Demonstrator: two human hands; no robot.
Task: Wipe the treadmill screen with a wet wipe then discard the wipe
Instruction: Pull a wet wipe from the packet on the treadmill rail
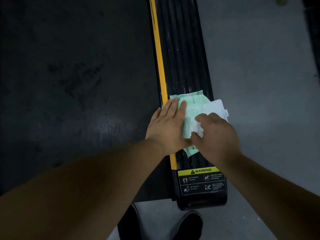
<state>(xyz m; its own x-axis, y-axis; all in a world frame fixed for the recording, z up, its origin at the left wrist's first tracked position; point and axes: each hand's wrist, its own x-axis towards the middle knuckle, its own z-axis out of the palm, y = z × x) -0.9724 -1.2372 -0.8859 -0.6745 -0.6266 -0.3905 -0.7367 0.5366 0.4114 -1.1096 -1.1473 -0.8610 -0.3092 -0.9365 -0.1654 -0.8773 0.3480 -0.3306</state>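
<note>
A pale green pack of wet wipes (194, 101) lies on the treadmill's black ribbed side rail (180, 49), its white lid (216, 105) flipped open to the right. My left hand (166, 125) lies flat on the pack's left side, fingers together and stretched out, pressing it down. My right hand (214, 134) is over the pack's opening, thumb and fingers pinched on a white wet wipe (194, 126) that sticks out there. The treadmill screen is out of view.
The dark treadmill belt (69, 75) fills the left, edged by a yellow strip (158, 58). A yellow and black warning label (201, 181) marks the rail's near end. Grey floor (259, 66) lies to the right. A black shoe (188, 226) stands at the bottom.
</note>
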